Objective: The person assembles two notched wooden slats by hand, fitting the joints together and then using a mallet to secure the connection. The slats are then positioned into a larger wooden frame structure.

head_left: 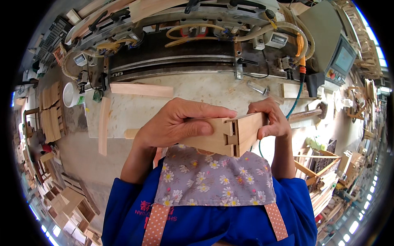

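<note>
In front of my apron, two pale wooden boards meet at a corner. The left board has dovetail-shaped cut-outs at its end, and the right board stands at an angle against it. A narrow dark gap shows along the joint, so I cannot tell how tightly they fit. My left hand is closed on the left board, thumb on the near face and fingers along the top edge. My right hand grips the right board's far end between thumb and curled fingers.
Loose wood strips lie on the pale worktop. Behind it runs a machine with rails and hoses. A wooden-handled mallet lies at right, below a control panel. A white bucket stands left; stacked wood sits lower right.
</note>
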The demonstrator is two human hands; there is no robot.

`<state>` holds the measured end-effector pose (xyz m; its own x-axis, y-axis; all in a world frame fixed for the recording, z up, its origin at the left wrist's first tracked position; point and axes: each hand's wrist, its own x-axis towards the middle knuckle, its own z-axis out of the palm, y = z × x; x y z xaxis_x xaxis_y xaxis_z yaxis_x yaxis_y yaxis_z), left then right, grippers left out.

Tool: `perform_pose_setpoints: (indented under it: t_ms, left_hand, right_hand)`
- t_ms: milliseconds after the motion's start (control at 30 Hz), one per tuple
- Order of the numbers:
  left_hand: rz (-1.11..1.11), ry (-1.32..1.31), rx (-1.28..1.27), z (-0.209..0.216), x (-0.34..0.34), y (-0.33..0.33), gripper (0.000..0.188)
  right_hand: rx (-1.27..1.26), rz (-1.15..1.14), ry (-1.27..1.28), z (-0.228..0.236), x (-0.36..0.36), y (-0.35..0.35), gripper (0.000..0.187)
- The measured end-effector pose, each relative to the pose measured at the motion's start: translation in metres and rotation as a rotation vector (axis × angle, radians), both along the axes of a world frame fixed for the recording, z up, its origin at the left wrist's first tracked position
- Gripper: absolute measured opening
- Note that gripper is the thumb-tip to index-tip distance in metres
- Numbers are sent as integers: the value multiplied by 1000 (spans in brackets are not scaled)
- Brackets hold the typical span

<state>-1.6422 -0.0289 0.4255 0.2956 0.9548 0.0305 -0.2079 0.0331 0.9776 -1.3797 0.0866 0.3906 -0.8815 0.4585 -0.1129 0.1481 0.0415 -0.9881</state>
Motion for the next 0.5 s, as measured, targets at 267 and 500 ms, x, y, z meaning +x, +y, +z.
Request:
perform_pose_setpoints:
  t_ms: [267, 500]
  left_hand:
    - [-91, 29, 49, 6, -4, 1, 38]
    - [-72, 77, 25, 9, -8, 4, 37]
  right_hand:
    - [98, -17, -73, 3, 2, -3, 74]
    - [-69, -67, -77, -1, -2, -12, 72]
